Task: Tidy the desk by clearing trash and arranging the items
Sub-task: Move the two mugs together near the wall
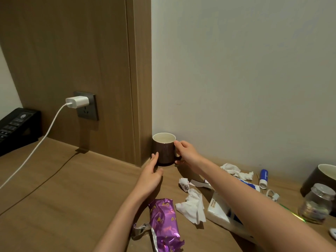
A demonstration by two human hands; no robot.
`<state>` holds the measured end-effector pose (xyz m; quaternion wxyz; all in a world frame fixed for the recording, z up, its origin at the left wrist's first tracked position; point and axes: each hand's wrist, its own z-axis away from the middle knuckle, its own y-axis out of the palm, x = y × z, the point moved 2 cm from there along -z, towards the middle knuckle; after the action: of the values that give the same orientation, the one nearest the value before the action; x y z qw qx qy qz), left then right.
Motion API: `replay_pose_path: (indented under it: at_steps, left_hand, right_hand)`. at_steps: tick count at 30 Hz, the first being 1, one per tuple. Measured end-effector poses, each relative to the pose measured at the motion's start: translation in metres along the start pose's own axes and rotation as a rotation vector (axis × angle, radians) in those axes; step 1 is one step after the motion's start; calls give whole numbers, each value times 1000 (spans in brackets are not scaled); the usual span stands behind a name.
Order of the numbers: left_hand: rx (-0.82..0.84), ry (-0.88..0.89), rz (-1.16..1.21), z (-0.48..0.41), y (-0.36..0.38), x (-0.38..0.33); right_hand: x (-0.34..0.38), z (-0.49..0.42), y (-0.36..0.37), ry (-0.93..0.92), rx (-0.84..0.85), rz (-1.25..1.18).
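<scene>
Your right hand [185,151] grips the brown mug [164,149] by rim and handle, parking it upright in the desk [72,188] corner against the wall; left hand [151,174] open, fingertips steadying its side.

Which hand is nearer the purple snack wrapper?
Left. The left hand hovers just beyond the purple snack wrapper; the right hand is farther back, at the brown mug.

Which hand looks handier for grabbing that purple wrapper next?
Probably the left hand: open, only brushing the mug, and its forearm runs beside the purple wrapper. The right hand is busy gripping the mug.
</scene>
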<state>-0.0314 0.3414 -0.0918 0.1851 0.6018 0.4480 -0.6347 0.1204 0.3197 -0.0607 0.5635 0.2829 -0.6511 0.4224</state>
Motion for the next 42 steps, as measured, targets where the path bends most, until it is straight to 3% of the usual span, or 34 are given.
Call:
replay_pose_path:
  at_steps: [9, 12, 18, 23, 29, 35, 42]
  left_hand:
    - [37, -2, -28, 2, -3, -4]
    - [-14, 74, -95, 11, -9, -17]
    - [-133, 267, -26, 49, -8, -71]
    - [-44, 413, 12, 82, 38, -130]
    - [126, 464, 10, 96, 116, -180]
    - [235, 395, -43, 80, 196, -198]
    - [388, 341, -325, 61, 264, -203]
  right_hand:
    - [4, 10, -1, -4, -73, 70]
    - [13, 27, -13, -22, -111, 157]
    - [53, 108, -74, -315, -150, 396]
    - [68, 190, -144, -456, -297, 521]
    - [35, 259, -231, -387, -498, 655]
    - [-19, 280, -311, -177, -693, 668]
    - [-55, 276, -339, -62, -645, 589]
